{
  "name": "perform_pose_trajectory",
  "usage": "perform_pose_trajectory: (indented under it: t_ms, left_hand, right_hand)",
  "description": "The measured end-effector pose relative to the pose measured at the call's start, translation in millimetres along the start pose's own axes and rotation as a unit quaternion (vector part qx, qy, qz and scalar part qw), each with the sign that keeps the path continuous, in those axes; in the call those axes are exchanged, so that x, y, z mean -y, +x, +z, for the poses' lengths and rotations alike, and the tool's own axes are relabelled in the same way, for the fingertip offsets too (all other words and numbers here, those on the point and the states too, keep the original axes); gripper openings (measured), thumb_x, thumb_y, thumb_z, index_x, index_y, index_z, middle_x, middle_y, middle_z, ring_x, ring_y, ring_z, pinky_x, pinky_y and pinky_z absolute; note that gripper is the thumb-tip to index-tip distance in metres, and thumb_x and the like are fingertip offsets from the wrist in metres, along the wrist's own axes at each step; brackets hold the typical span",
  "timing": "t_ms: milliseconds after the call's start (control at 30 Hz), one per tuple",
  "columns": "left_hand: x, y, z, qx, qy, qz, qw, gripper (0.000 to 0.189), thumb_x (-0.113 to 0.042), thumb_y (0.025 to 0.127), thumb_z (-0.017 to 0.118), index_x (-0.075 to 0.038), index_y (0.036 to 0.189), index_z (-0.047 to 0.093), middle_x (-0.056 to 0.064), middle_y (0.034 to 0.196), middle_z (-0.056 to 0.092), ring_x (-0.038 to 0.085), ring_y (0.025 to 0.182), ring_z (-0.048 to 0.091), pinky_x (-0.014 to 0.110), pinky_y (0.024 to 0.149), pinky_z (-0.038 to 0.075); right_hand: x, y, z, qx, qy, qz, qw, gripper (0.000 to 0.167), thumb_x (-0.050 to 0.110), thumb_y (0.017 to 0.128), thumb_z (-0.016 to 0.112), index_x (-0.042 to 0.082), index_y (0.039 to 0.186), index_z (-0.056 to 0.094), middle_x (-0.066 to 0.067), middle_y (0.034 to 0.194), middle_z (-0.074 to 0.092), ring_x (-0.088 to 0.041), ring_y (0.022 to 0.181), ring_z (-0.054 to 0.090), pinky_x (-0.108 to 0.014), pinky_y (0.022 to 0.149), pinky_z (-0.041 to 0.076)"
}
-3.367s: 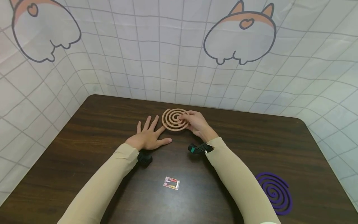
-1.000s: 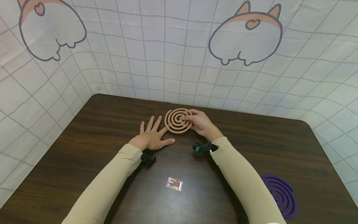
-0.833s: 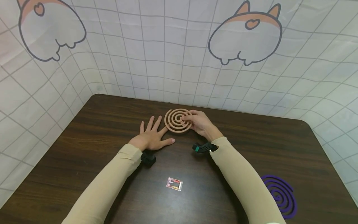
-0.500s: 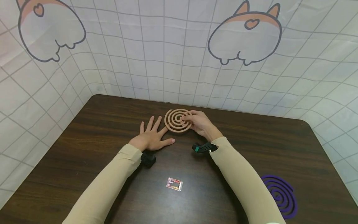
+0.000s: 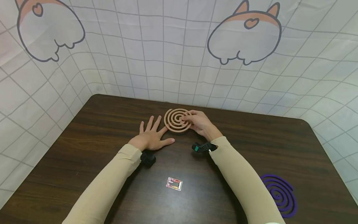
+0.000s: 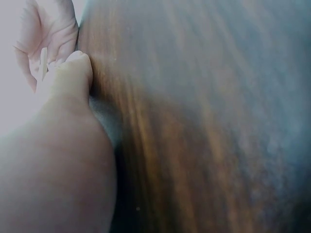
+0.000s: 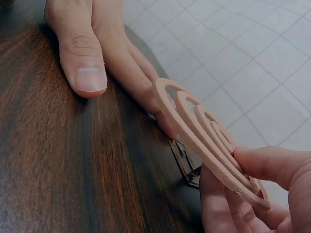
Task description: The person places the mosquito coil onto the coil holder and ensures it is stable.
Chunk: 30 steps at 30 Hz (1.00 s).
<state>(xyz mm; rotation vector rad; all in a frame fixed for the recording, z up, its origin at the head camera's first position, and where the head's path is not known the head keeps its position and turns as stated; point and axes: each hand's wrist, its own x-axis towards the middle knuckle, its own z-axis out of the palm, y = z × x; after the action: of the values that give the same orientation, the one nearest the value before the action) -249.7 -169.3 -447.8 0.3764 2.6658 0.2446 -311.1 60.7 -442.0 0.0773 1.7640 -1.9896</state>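
Note:
A tan mosquito coil (image 5: 171,128) is held by my right hand (image 5: 199,123) near the table's far edge. In the right wrist view the thumb presses the coil's upper face near its centre, and the other fingers lie beneath. There the coil (image 7: 194,138) tilts above a small dark metal piece (image 7: 183,162) on the table, which the coil hides in the head view. My left hand (image 5: 149,137) rests palm down with fingers spread. Its index fingertip reaches to the metal piece, under the coil's left edge. The left wrist view is hazy.
A purple mosquito coil (image 5: 293,203) lies at the table's right, partly covered by my right sleeve (image 5: 243,174). A small colourful card with a dark middle (image 5: 174,184) lies between my forearms. White grid-patterned cloth (image 5: 156,62) hangs behind the brown table (image 5: 84,140).
The head view has shifted slightly since the oldest frame. Both hands and the tan mosquito coil keep nearly the same places on the table.

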Motion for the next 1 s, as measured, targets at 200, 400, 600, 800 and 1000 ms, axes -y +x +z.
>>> perform_pose_trajectory:
  t_ms: [200, 400, 600, 800, 1000]
  left_hand:
    - [0.8, -0.9, -0.5, -0.002, -0.008, 0.004, 1.0000, 0.094, -0.090, 0.090, 0.028, -0.038, 0.167, 0.011, 0.004, 0.176, -0.020, 0.035, 0.161, -0.025, 0.070, 0.124, -0.015]
    - [1.1, -0.6, -0.5, 0.000, -0.007, 0.001, 1.0000, 0.092, -0.088, 0.093, 0.030, -0.038, 0.167, 0.010, 0.003, 0.175, -0.021, 0.034, 0.161, -0.026, 0.068, 0.126, -0.015]
    - [0.0, -5.1, -2.8, 0.001, 0.002, 0.004, 1.0000, 0.090, -0.084, 0.095, 0.030, -0.035, 0.167, 0.010, 0.005, 0.175, -0.020, 0.035, 0.161, -0.025, 0.068, 0.126, -0.013]
    - [0.3, -4.8, -2.3, 0.002, 0.008, 0.006, 1.0000, 0.088, -0.083, 0.096, 0.031, -0.035, 0.167, 0.010, 0.006, 0.175, -0.020, 0.035, 0.161, -0.025, 0.068, 0.126, -0.012]
    - [-0.2, -5.7, -1.8, 0.001, 0.010, 0.007, 0.9999, 0.087, -0.083, 0.096, 0.031, -0.036, 0.167, 0.010, 0.006, 0.175, -0.021, 0.035, 0.161, -0.025, 0.069, 0.126, -0.012]
  right_hand:
    - [0.5, -0.7, 1.4, -0.002, -0.004, -0.001, 1.0000, 0.027, 0.006, 0.100, 0.067, 0.002, 0.126, 0.060, -0.005, 0.099, 0.068, -0.012, 0.077, 0.071, -0.025, 0.072, 0.061]
    - [0.0, -0.8, 2.0, -0.004, -0.004, -0.003, 1.0000, 0.032, 0.005, 0.099, 0.068, 0.001, 0.129, 0.059, -0.005, 0.100, 0.068, -0.012, 0.077, 0.071, -0.024, 0.072, 0.061]
    - [-2.4, 0.2, 1.4, -0.004, -0.007, -0.004, 1.0000, 0.034, 0.006, 0.100, 0.067, 0.000, 0.132, 0.059, -0.005, 0.102, 0.068, -0.012, 0.078, 0.071, -0.024, 0.073, 0.061]
    - [-3.5, 0.4, 1.1, -0.006, -0.008, -0.001, 0.9999, 0.032, 0.007, 0.100, 0.068, 0.001, 0.130, 0.060, -0.006, 0.103, 0.068, -0.012, 0.080, 0.072, -0.024, 0.074, 0.061]
    - [-3.5, -1.1, 1.1, -0.009, -0.010, -0.001, 0.9999, 0.026, 0.007, 0.099, 0.068, 0.002, 0.125, 0.062, -0.005, 0.100, 0.069, -0.012, 0.080, 0.072, -0.025, 0.073, 0.061]
